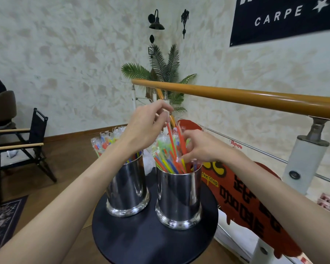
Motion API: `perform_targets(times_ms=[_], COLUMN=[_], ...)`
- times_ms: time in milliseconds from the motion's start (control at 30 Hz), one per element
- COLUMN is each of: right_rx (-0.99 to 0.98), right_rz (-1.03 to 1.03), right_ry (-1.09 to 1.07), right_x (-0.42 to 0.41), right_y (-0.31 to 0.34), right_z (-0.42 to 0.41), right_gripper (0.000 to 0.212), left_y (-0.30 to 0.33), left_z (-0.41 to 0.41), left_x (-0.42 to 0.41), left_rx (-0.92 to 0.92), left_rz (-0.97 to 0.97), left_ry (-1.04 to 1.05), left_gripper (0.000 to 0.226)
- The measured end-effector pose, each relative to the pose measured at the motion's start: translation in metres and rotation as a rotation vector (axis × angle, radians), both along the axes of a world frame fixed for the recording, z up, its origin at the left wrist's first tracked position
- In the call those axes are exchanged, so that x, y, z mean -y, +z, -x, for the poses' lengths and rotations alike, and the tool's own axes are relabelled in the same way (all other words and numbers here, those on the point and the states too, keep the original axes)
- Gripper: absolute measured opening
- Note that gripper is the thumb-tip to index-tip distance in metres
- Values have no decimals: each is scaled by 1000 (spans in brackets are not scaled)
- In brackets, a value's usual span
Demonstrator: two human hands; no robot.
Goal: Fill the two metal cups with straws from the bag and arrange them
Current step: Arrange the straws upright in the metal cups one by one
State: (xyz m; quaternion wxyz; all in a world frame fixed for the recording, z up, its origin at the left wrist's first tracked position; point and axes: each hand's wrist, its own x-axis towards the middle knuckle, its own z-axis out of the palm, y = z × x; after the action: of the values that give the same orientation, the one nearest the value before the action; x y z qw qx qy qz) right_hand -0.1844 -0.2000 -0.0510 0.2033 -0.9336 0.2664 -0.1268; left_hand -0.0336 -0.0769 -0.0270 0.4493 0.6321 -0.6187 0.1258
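Head view: arranging stage, both metal cups (127, 187) full on the round desk (154, 242). Left hand (145, 128) pinching a red straw (171, 139) above the right cup; right hand (204, 147) fingers curled among straws. Next: seat it upright, even the bundle.

A round black table (141, 242) fills the lower middle. An orange handrail (236, 94) crosses the right half, held by a metal bracket (317, 128) on a white post (303, 164). A red sign (242, 199) hangs below it. A potted palm (166, 69) stands in the centre background corner, a black wall lamp (156, 21) above. A dark banner (286, 18) is at upper right, a folding chair (27, 141) at left, and a patterned rug (2, 221) at lower left.
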Motion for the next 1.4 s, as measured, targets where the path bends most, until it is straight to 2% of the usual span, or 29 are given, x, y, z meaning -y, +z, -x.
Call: perform_targets(times_ms=[67, 167, 267, 367, 467, 600, 667, 733, 867, 933, 1100, 1200, 1300, 1400], right_rx=[105, 275, 437, 519, 496, 395, 322, 299, 351, 375, 549, 743, 872, 960], right_rz=[-74, -81, 91, 222, 349, 575, 668, 718, 729, 719, 749, 783, 673, 434], right_ry=[-7, -28, -44, 81, 183, 261, 280, 285, 304, 311, 256, 159, 109, 87], right_x=[-4, -5, -2, -1, -1, -2, -2, -2, 0, 1, 5, 6, 4, -3], right_y=[1, -1, -2, -3, -5, -11, -13, -16, -16, -13, -1, 9, 19, 24], right_z=[2, 5, 10, 14, 14, 13, 12, 11, 12, 14, 14, 11, 7, 9], right_gripper=[49, 60, 66, 55, 42, 35, 46, 48, 40, 39, 39, 34, 31, 20], left_y=[3, 8, 13, 17, 19, 21, 22, 22, 18, 9, -20, -30, -35, -37], left_z=[3, 4, 4, 4, 4, 5, 5, 6, 8, 3, -10, -10, -9, -7], left_x=[4, 9, 12, 15, 16, 17, 17, 16, 13, 12, 7, 5, 4, 2], left_rx=[-11, -26, -33, -41, -49, -71, -91, -132, -267, -271, 68, 148, 174, 152], left_rz=[11, 52, 102, 124, 137, 144, 141, 134, 102, 40, -265, -352, -323, -275], left_ry=[-13, -15, -7, -10, -30, -53, -61, -78, -116, -90, -33, -22, -6, -2], left_gripper=[19, 18, 18, 18, 17, 17, 17, 17, 22, 25, 19, 20, 22, 27])
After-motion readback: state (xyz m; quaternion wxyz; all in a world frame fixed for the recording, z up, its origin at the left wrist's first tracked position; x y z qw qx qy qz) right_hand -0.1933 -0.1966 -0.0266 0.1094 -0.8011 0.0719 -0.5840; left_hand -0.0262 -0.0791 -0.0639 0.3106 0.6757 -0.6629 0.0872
